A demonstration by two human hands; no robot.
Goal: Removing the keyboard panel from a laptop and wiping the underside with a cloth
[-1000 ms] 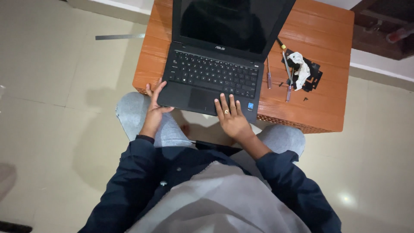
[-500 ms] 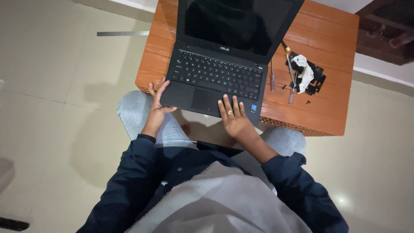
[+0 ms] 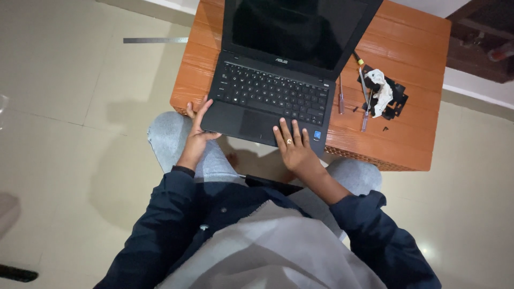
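Right hand (image 3: 293, 147) slid onto laptop (image 3: 267, 101) front edge, flat open, left hand (image 3: 197, 135) gripping corner.

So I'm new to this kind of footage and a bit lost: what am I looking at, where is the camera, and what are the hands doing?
There is no machine here. A camera worn on a seated person's head looks straight down, so you see their dark sleeves, lap and two bare hands. In front of them is a small orange-brown wooden table with an open black laptop on it; its screen is dark. The left hand grips the laptop's near left corner. The right hand, with a ring on one finger, lies flat on the palm rest beside the touchpad. To the right of the laptop lie thin screwdrivers, a small black part with a crumpled white cloth on it, and a few tiny dark bits, likely screws.
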